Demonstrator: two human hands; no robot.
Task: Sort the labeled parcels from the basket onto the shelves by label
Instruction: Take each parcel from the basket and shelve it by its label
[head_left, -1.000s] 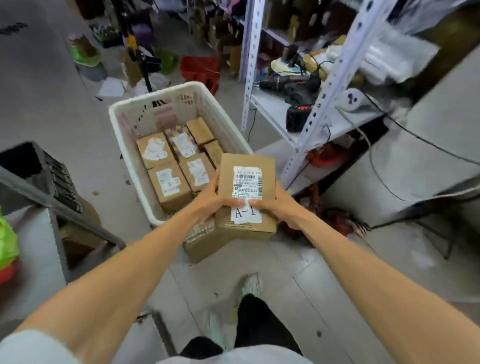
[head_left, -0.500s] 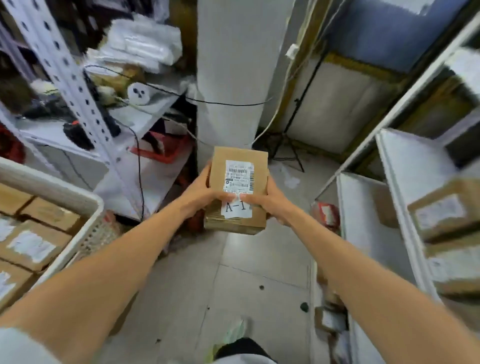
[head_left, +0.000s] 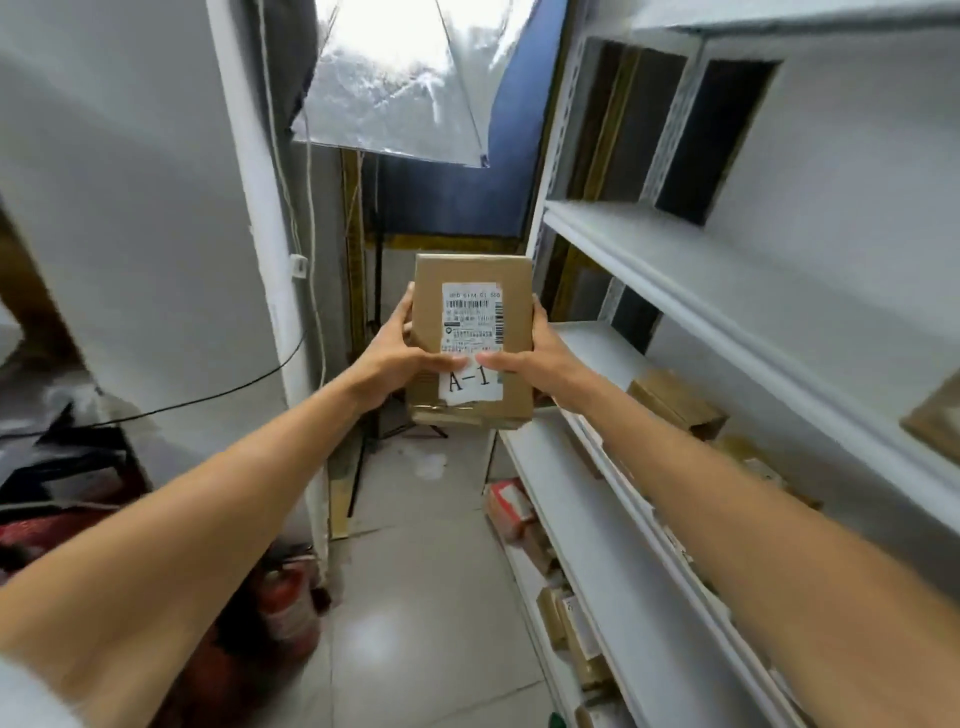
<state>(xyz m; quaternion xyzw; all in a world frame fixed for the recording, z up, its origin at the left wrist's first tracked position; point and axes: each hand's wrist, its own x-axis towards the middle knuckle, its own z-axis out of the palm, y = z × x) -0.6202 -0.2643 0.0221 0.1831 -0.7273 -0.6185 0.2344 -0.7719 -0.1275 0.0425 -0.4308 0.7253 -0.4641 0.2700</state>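
Note:
I hold a brown cardboard parcel (head_left: 470, 312) in front of me at chest height, its white label reading "A-1" facing me. My left hand (head_left: 392, 358) grips its left side and my right hand (head_left: 530, 364) grips its right side, both thumbs on the label. A white metal shelf unit (head_left: 649, 275) rises on the right, just beside the parcel. Other brown parcels (head_left: 675, 400) lie on its middle shelf, and more stand on the lower shelves (head_left: 576, 639). The basket is out of view.
A white pillar (head_left: 156, 208) with a black cable stands on the left. A silver light reflector (head_left: 395, 78) on a stand hangs ahead. Red fire extinguishers (head_left: 285, 603) sit on the floor at the pillar's foot. A narrow tiled aisle (head_left: 415, 571) runs between pillar and shelves.
My view has swung right from the basket to the white shelves. The parcel stays in both hands and has risen to the level of the middle shelf.

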